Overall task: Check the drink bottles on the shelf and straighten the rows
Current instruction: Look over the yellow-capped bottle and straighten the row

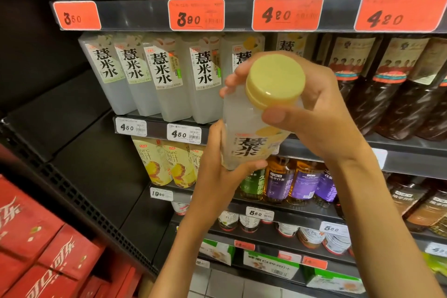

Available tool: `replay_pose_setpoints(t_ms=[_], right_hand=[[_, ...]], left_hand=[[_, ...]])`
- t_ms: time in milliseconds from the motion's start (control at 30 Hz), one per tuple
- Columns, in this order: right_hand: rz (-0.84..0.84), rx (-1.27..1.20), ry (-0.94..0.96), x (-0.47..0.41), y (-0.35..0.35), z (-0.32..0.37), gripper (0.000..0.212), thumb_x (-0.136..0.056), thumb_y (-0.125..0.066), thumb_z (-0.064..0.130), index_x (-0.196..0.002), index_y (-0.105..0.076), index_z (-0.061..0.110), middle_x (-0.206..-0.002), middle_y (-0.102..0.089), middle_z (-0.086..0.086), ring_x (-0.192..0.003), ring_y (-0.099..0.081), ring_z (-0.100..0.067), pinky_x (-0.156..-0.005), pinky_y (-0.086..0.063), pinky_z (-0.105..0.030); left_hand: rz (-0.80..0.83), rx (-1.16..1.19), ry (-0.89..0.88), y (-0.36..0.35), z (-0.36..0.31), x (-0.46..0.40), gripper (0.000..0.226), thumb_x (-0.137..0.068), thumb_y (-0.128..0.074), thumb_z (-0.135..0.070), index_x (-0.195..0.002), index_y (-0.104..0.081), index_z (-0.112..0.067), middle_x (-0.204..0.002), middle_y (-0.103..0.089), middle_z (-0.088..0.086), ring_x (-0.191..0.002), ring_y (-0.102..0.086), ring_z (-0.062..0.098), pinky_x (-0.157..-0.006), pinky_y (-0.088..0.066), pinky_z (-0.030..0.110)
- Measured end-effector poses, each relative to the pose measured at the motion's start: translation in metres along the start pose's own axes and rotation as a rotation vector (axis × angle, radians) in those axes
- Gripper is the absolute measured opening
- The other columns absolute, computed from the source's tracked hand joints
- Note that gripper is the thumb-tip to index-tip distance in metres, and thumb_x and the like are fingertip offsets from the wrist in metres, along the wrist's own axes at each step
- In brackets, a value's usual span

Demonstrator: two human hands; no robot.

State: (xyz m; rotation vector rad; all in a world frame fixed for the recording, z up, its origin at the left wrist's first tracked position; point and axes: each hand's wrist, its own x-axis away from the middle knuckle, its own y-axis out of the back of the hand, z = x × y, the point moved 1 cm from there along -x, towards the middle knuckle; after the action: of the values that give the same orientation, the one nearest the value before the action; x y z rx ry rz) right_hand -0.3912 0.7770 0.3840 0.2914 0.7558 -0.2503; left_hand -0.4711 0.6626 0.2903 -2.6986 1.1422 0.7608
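Head view looks down at a dark shelf unit stacked with drinks, and I take the bottle with the yellow cap, held in front of the unit, as the landmark for everything else. Largest of the rest, low and far to the left of that bottle, are red cola cartons piled beside the unit. Behind and to the left of it stands a row of pale bottles with the same black lettering, upright and close together, labels facing out; that part of the row looks tidy already. Directly behind it the row is hidden, so I cannot tell whether a gap waits there. To its right stand dark brown bottles; below it are yellow juice bottles and purple-labelled tea bottles. Above it, orange price tags run along the shelf edge. The right hand grips the shoulder of the held bottle just under the cap, fingers curled behind and thumb in front. The left hand holds its lower body from beneath, thumb across the base of the label. By my judgement the checking is mid-way: one bottle is out for inspection, and it has yet to go back into line, with the lower shelves apparently not yet handled.
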Motion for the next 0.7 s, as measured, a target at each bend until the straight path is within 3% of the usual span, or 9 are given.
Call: replay_pose_setpoints(t_ms=[67,167,300,433,533,633,700], right_hand=[[-0.033,-0.032,-0.03,-0.002,0.003,-0.004,0.038,-0.076,-0.072,0.039,-0.107,-0.065,0.018,-0.107,-0.068,-0.007,-0.106,-0.062,-0.036,-0.095,-0.045,-0.056],[-0.084,-0.297,-0.108,-0.008,0.001,-0.008,0.059,-0.075,-0.068,0.055,-0.11,-0.061,0.008,-0.103,-0.071,-0.005,-0.104,-0.064,-0.031,-0.09,-0.05,-0.044],[-0.095,-0.66,-0.273,-0.013,-0.006,-0.017,0.052,-0.078,-0.063,0.045,-0.109,-0.062,0.003,-0.094,-0.071,-0.01,-0.097,-0.062,-0.033,-0.084,-0.05,-0.04],[-0.168,-0.595,-0.317,-0.011,-0.006,-0.022,0.039,-0.087,-0.053,0.042,-0.101,-0.065,0.007,-0.087,-0.071,-0.008,-0.085,-0.064,-0.025,-0.074,-0.051,-0.032],[-0.295,-0.482,-0.381,-0.008,-0.002,-0.026,0.038,-0.096,-0.046,0.04,-0.091,-0.071,0.011,-0.089,-0.068,-0.009,-0.09,-0.059,-0.029,-0.085,-0.045,-0.036],[-0.355,-0.578,-0.42,-0.006,0.0,-0.026,0.035,-0.096,-0.048,0.037,-0.096,-0.067,0.008,-0.09,-0.07,-0.01,-0.091,-0.06,-0.028,-0.084,-0.047,-0.038],[-0.382,-0.587,-0.436,-0.007,0.001,-0.026,0.031,-0.094,-0.049,0.035,-0.098,-0.064,0.008,-0.092,-0.073,-0.01,-0.093,-0.066,-0.024,-0.086,-0.05,-0.037]], left_hand=[[0.002,0.013,0.0,0.005,0.0,0.003,0.055,-0.063,-0.079,-0.031,-0.111,-0.052,-0.03,-0.102,-0.066,-0.029,-0.098,-0.063,-0.006,-0.071,-0.05,0.008],[0.049,0.088,0.03,0.01,-0.005,0.009,0.057,-0.062,-0.081,-0.048,-0.11,-0.057,-0.028,-0.103,-0.07,-0.021,-0.098,-0.066,0.001,-0.073,-0.054,0.014],[0.174,0.132,0.138,0.007,-0.009,0.014,0.067,-0.063,-0.07,-0.069,-0.109,-0.059,-0.021,-0.103,-0.072,-0.018,-0.097,-0.068,0.003,-0.074,-0.053,0.014],[0.211,0.191,0.289,0.002,-0.009,0.022,0.071,-0.058,-0.065,-0.077,-0.111,-0.057,-0.03,-0.104,-0.07,-0.022,-0.099,-0.065,-0.003,-0.075,-0.05,0.01],[0.181,0.276,0.387,-0.002,-0.008,0.026,0.066,-0.055,-0.065,-0.081,-0.108,-0.061,-0.041,-0.104,-0.071,-0.018,-0.1,-0.067,0.001,-0.074,-0.053,0.015],[0.173,0.332,0.485,-0.006,-0.014,0.021,0.04,-0.057,-0.058,-0.08,-0.087,-0.069,-0.056,-0.094,-0.074,-0.018,-0.091,-0.07,0.003,-0.069,-0.056,0.02],[0.149,0.364,0.526,-0.007,-0.017,0.017,0.043,-0.062,-0.052,-0.08,-0.088,-0.071,-0.051,-0.095,-0.075,-0.011,-0.091,-0.071,0.009,-0.071,-0.058,0.024]])
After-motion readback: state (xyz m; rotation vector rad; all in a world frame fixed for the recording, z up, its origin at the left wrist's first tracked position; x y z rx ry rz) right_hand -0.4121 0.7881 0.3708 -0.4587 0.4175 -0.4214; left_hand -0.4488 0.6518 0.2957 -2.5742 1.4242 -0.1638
